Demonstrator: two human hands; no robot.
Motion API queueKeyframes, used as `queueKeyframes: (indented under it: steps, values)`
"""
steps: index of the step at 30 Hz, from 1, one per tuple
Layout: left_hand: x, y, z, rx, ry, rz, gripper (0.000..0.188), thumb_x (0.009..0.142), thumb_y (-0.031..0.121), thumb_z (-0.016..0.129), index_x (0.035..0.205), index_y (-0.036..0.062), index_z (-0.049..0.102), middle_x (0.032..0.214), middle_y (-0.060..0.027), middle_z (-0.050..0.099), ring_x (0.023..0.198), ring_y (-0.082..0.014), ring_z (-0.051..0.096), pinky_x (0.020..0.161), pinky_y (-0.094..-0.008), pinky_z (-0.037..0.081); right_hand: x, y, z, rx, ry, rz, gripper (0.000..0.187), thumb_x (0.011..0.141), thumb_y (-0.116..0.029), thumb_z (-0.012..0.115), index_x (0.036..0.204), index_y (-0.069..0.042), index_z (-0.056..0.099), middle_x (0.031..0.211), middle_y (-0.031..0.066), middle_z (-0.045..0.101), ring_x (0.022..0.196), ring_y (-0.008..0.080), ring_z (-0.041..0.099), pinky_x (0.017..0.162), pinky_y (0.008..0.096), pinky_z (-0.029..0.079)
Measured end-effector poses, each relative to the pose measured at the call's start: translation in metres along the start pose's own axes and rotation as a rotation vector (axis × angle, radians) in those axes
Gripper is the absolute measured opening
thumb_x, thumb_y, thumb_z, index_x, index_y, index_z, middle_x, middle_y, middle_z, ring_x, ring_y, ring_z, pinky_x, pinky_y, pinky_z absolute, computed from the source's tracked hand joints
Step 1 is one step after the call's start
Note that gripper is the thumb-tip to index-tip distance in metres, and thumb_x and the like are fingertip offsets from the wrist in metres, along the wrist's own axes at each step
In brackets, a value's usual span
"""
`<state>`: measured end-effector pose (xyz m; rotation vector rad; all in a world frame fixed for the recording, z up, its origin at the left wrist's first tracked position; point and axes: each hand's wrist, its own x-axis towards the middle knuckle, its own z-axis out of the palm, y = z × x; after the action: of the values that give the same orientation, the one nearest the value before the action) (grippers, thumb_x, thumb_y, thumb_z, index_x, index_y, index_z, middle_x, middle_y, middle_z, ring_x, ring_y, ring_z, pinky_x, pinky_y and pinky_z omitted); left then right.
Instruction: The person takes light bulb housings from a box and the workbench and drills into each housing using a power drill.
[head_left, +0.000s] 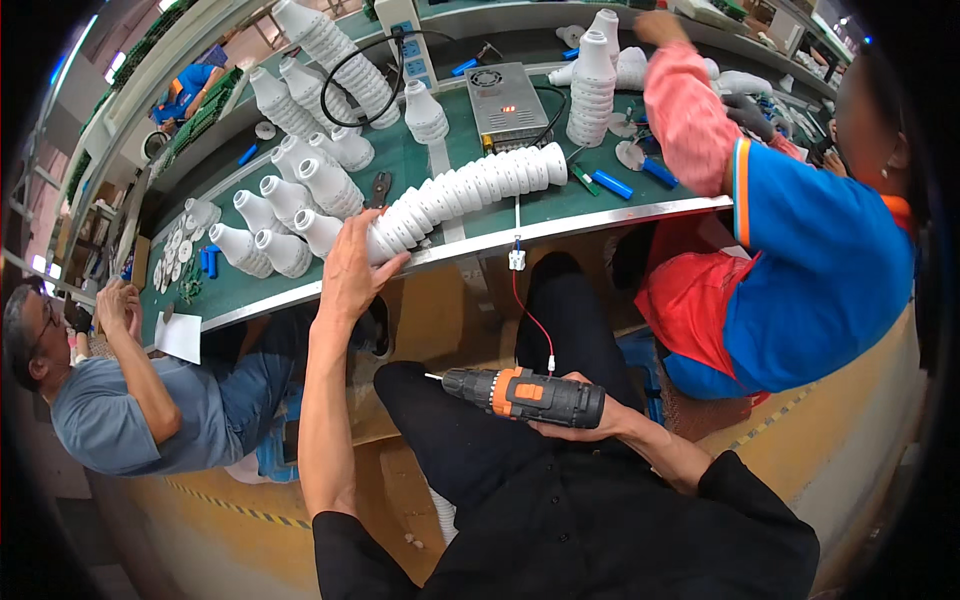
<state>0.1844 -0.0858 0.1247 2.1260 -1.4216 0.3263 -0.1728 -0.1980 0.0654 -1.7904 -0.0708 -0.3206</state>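
Observation:
My left hand [348, 262] is closed round the left end of a long row of nested white plastic lamp housings [470, 193], which lies on its side along the bench's front edge. In my right hand [612, 422] is a black and orange cordless drill [525, 393], held over my lap with its bit pointing left. A red wire with white connectors [517, 260] hangs from the bench edge down behind the drill. Left of my left hand, several short stacks of the same housings [265, 215] lie on the green bench top. Dark-handled pliers [380, 188] lie just beyond that hand.
A metal power supply [508, 105] and a socket strip [408, 45] stand at the back. Blue cylindrical cells [612, 184] and white discs [630, 154] lie to the right. One co-worker in blue [820, 260] reaches across at right; another person [150, 390] sits at left.

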Motion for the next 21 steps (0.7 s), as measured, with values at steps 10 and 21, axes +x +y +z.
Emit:
queueKeyframes:
  steps: [10, 21]
  values:
    - [-0.012, 0.002, -0.024, 0.112, -0.087, -0.138, 0.058, 0.078, 0.028, 0.082, 0.126, 0.0063, 0.055, 0.11, -0.016, 0.064, 0.101, -0.0387, 0.064, 0.086, -0.0453, 0.051, -0.002, -0.021, 0.011, 0.075, -0.005, 0.088, 0.015, 0.084, -0.008, 0.078, 0.093, -0.002, 0.068, 0.077, 0.0007, 0.068, 0.07, 0.0086, 0.061, 0.069, 0.0264, 0.051]
    - [-0.056, -0.004, -0.038, 0.108, 0.052, -0.34, 0.065, 0.083, 0.03, 0.079, 0.135, 0.0023, 0.052, 0.119, -0.0194, 0.062, 0.11, -0.0374, 0.062, 0.092, -0.043, 0.05, 0.002, -0.014, -0.002, 0.394, -0.126, 0.378, 0.016, 0.091, -0.008, 0.07, 0.105, -0.002, 0.069, 0.081, 0.0032, 0.072, 0.072, 0.0102, 0.071, 0.067, 0.0249, 0.057]
